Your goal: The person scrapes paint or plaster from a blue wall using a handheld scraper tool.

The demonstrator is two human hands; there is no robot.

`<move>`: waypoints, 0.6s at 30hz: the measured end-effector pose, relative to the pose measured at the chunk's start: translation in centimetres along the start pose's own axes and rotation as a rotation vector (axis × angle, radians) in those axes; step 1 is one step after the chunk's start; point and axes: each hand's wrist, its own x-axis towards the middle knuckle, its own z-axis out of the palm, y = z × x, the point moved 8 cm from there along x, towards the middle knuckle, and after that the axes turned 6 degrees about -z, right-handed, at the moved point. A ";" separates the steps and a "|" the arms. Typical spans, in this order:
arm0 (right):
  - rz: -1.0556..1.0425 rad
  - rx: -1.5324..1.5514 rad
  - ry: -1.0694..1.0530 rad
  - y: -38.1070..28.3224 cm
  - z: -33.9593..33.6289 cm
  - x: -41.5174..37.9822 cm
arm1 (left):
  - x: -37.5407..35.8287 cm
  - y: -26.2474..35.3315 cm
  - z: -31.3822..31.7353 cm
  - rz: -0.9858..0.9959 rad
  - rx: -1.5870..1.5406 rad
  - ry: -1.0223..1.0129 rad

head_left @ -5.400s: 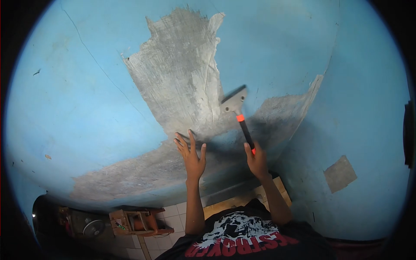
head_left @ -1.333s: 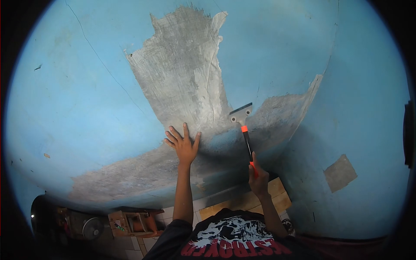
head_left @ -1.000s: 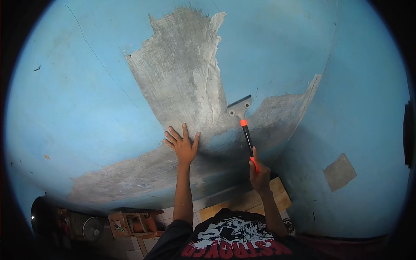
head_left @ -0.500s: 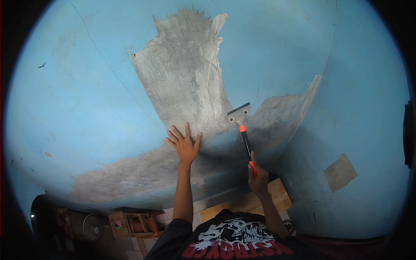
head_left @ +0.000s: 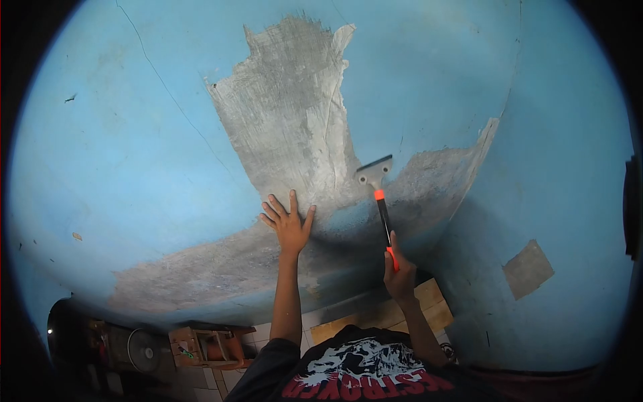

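Fingers spread, my left hand [head_left: 291, 226] lies against the bare grey patch [head_left: 281, 120] of the blue wall [head_left: 167, 161]. My right hand [head_left: 400, 271] is wrapped round the red and black handle of a scraper [head_left: 383, 218]. The scraper's wide metal head points up and touches or sits just over the wall, at the lower edge of the blue paint beside the grey area. A strip of pale, loose-looking paint runs along the right side of the patch.
A wooden stool or chair [head_left: 209, 347] and a round fan [head_left: 143, 350] stand at the lower left. Wooden boards [head_left: 432, 305] lie on the tiled floor. On the right wall is a small grey patch [head_left: 528, 269]. Thin cracks run through the paint.
The scraper's head has shifted slightly up and to the right along the wall. My left hand stays on the wall, and the whole view has moved a little.
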 end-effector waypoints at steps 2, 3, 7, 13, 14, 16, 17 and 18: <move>0.002 0.019 0.015 -1.3 -0.7 1.0 | 0.0 0.1 -0.1 0.001 0.007 0.008; 0.048 0.004 -0.019 -1.4 -0.8 1.3 | 0.0 0.1 -0.1 0.003 0.012 0.016; 0.022 0.035 -0.018 -1.1 -1.2 1.3 | -0.2 -0.1 0.1 -0.011 -0.020 0.026; -0.037 -0.040 0.024 -0.2 -0.7 -0.3 | 0.3 0.1 -0.1 0.020 0.023 0.031; -0.037 -0.040 0.024 -0.5 -0.8 0.1 | 0.3 0.2 -0.1 0.022 0.018 0.032; 0.056 -0.035 -0.024 -2.1 -1.3 1.6 | -0.2 0.0 -0.2 0.026 0.014 0.019; 0.061 -0.037 -0.025 -1.9 -1.3 1.5 | -0.1 0.0 -0.2 0.027 0.014 0.022; 0.044 -0.005 -0.009 -1.9 -1.4 1.6 | -0.1 0.1 -0.1 0.027 0.011 0.028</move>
